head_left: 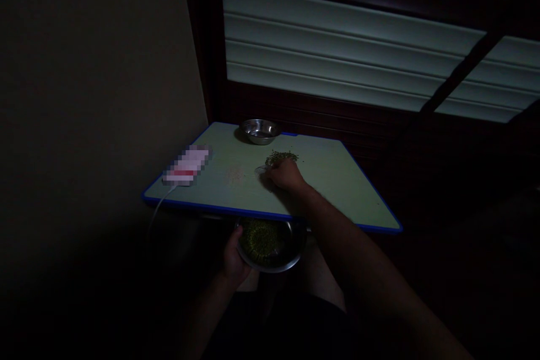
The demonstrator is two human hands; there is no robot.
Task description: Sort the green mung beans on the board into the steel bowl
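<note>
My left hand [235, 259] grips the left rim of a steel bowl [282, 268], held just below the table's front edge. Small green beans [259, 239], which look like mung beans, lie in this bowl. Over the tabletop, my right hand [287, 175] is closed, its fingers curled down close to a loose pile of green beans [282, 156]. A pale, see-through object [261, 169] shows at the left of those fingers; its kind is unclear in the dim light.
A second steel bowl [260, 132] stands at the back of the pale table [333, 202] with blue edging. On the left lies a phone-like object [188, 166], its face blurred, with a white cable [157, 211]. Pale bits [235, 174] are scattered mid-table. A wall rises at left, slatted panels behind.
</note>
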